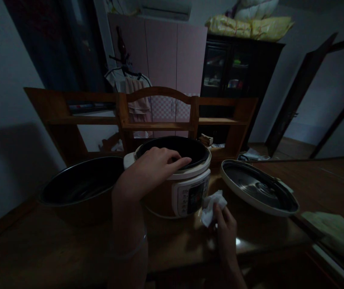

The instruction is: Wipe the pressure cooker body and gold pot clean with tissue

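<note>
In the head view an electric cooker point(159, 196) with a white rim and a button panel stands upright on the wooden desk. My left hand point(156, 162) lies over its near rim, fingers bent toward the dark inside and the thumb pointing right. The fingertips are partly hidden behind the hand. My right hand point(226, 224) pinches a crumpled white tissue point(212, 206) close to the lower right of the cooker's panel. Whether the tissue touches the cooker I cannot tell.
Left of the cooker sits a black inner pot point(81, 182). A round lid point(259, 188) lies underside up at the right. A wooden shelf unit point(159, 126) edges the back of the desk point(172, 249). Pale cloth point(337, 233) is at the far right.
</note>
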`<state>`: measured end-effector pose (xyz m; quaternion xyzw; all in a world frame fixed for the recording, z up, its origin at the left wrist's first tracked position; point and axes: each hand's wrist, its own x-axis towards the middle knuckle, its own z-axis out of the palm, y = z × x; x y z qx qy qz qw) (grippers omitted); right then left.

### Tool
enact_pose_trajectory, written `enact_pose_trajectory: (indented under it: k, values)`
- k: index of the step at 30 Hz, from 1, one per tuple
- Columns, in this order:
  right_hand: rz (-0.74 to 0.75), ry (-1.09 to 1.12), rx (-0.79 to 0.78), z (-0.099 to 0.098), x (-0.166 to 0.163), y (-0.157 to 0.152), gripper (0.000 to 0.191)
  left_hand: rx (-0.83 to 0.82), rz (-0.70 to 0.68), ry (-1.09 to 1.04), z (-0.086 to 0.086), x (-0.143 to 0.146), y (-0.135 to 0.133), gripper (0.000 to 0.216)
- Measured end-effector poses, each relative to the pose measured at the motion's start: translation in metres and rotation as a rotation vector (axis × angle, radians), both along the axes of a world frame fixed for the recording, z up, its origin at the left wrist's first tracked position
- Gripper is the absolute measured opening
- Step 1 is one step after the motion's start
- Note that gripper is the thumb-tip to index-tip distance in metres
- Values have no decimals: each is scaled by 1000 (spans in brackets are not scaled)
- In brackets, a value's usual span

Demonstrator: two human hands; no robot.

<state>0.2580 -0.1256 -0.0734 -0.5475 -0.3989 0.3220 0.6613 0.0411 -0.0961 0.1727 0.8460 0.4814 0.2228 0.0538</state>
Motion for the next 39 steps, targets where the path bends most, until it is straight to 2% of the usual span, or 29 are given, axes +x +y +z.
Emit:
enact_pose_trajectory:
  k: [4,10,14,19,22,25,28,30,34,39]
  values:
    - [-10,-24,8,-4,3,1,40,61,-63,52,-6,-7,6,38]
    - [-38,-35,14,-12,8,2,25,88,-81,80,-10,-11,12,38]
    - [-13,-24,32,-9,8,3,30,99,-82,81,-12,-11,13,37]
    - [2,-12,44,-4,5,4,27,82,-47,69,-9,-9,11,41]
    - [-37,109,52,-6,4,3,42,87,-80,77,-6,-9,8,44]
    - [-34,232,53,-4,4,-8,44,82,-96,93,-5,-11,8,48]
    - [38,124,72,6,8,-31,31,137,-140,132,-9,-15,14,47]
    - [57,9,24,15,13,-48,22,170,-162,151,-12,-17,19,46]
    - [59,-66,-7,22,27,-66,30,167,-147,145,-13,-16,21,48]
    - [-39,-47,-88,16,36,-64,48,172,-151,131,-10,-14,16,47]
